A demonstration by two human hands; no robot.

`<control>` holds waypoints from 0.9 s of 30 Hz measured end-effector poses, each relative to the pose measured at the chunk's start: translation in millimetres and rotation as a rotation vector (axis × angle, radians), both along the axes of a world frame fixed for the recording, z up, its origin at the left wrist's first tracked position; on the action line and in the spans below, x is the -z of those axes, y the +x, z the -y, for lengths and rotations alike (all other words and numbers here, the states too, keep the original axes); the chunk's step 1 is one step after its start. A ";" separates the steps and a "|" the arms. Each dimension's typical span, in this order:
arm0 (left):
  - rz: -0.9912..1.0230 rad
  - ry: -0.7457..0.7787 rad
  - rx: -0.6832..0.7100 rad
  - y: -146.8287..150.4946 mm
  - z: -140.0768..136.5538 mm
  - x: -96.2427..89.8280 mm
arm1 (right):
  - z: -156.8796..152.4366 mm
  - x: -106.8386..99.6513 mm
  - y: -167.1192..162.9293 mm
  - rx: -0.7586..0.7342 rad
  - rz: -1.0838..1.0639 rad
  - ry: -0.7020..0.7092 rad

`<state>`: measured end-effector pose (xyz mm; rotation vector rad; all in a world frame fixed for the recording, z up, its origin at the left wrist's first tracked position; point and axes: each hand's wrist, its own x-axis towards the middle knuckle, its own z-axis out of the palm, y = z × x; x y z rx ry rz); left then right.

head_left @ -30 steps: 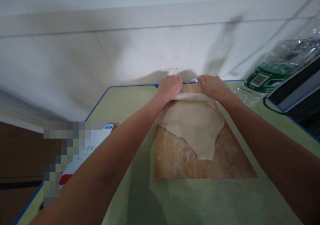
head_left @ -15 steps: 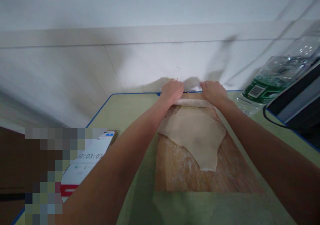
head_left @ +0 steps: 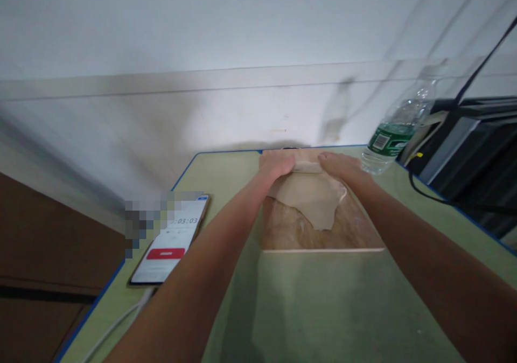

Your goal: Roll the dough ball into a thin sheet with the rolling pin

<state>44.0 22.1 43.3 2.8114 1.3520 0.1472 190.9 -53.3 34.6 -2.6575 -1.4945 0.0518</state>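
Observation:
A flattened sheet of pale dough (head_left: 309, 193) with an uneven, pointed near edge lies on a floured wooden board (head_left: 291, 234). Across the dough's far end runs a whitish rolling pin (head_left: 307, 167), its ends covered by my hands. My left hand (head_left: 278, 162) is closed over the pin's left end, fingers largely hidden. At the right end, my right hand (head_left: 338, 165) is closed over it too, thumb side facing inward. Both arms stretch forward over the table, and the dough's side edges are partly covered by them.
On the green table (head_left: 315, 309) a phone (head_left: 177, 239) showing a timer lies left of my left forearm, with a white cable (head_left: 117, 330). A plastic water bottle (head_left: 393, 137) and dark equipment (head_left: 476, 158) with a black cable stand right. A white wall (head_left: 242, 115) rises behind.
My view has shifted, so the board and dough look smaller and the phone and bottle show more fully. Both hands have come back from beyond the rolling pin to lie level with it.

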 end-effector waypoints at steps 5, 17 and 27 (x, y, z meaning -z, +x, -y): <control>0.006 -0.020 -0.037 -17.4 30.4 -4.3 | 34.0 0.3 -21.3 -0.024 0.104 0.005; -0.039 0.204 0.070 -58.1 92.4 -7.5 | 109.4 2.5 -55.9 -0.145 0.295 0.159; -0.041 0.278 0.072 -69.7 97.4 3.0 | 132.2 15.2 -68.4 -0.219 0.363 0.296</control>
